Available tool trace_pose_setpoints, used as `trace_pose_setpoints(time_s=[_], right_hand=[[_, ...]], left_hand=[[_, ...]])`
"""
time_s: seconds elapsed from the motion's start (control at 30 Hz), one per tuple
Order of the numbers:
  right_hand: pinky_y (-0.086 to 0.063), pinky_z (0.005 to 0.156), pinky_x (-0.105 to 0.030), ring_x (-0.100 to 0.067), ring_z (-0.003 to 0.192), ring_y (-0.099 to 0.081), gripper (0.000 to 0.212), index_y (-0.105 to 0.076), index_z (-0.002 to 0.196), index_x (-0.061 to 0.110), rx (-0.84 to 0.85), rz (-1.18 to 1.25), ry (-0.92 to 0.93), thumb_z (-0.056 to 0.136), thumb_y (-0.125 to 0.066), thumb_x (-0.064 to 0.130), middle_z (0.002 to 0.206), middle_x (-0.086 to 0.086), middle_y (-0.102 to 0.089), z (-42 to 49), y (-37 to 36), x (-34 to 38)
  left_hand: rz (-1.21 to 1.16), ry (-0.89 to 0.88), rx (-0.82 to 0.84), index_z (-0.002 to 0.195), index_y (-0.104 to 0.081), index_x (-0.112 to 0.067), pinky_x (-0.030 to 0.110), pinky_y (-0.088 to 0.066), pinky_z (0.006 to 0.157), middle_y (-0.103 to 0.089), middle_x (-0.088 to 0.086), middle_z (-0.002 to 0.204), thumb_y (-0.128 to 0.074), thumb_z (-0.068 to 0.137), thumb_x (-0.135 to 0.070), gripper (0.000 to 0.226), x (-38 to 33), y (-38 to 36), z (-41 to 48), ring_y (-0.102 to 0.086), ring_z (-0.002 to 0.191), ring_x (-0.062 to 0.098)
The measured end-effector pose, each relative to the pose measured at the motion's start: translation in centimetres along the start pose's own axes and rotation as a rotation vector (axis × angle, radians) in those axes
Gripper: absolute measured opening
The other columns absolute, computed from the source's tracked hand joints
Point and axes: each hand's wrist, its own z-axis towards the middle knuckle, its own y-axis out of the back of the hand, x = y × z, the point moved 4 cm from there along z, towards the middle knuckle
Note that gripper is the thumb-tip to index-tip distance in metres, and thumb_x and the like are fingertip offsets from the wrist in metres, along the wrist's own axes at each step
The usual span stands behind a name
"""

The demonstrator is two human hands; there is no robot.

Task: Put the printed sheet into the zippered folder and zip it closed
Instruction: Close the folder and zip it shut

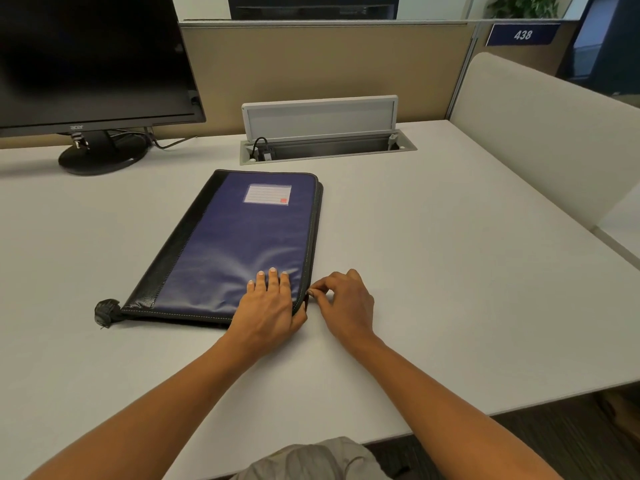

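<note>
While the left hand [272,301] lay spread flat on the folder [239,244], the right hand [344,303] pinched its zipper [308,293] at the near corner; the sheet was unseen.

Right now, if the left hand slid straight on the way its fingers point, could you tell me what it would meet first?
The left hand lies flat on the blue zippered folder, fingers pointing away up its cover. Straight on, it would probably reach the white label card first; the open grey cable box lies beyond.

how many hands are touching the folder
2: the left hand lies flat on the folder near its right corner; the right hand pinches at the zipper edge beside it.
</note>
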Motion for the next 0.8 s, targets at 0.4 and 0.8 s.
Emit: trace_pose_setpoints(time_s=[0.4,0.8], right_hand=[[-0.037,0.064,-0.024,-0.014,0.089,-0.050,0.016,-0.065,0.088,0.017,0.107,0.034,0.024,0.088,-0.055,0.030,0.090,0.001,-0.066,0.2,-0.5,0.0],[-0.040,0.071,-0.024,-0.017,0.088,-0.057,0.016,-0.070,0.094,0.021,0.115,0.079,0.060,0.087,-0.056,0.025,0.094,0.000,-0.069,-0.2,0.1,0.2]], left_hand=[[0.105,-0.026,0.046,0.143,-0.018,-0.002,0.042,-0.030,0.109,-0.025,0.022,0.149,-0.028,0.092,-0.052,0.072,0.1,1.0,0.0,-0.026,0.137,0.037],[0.291,-0.068,-0.021,0.084,-0.053,-0.016,0.025,-0.026,0.048,-0.052,-0.001,0.069,-0.029,0.096,-0.036,0.034,-1.8,3.3,0.1,-0.047,0.059,0.014]])
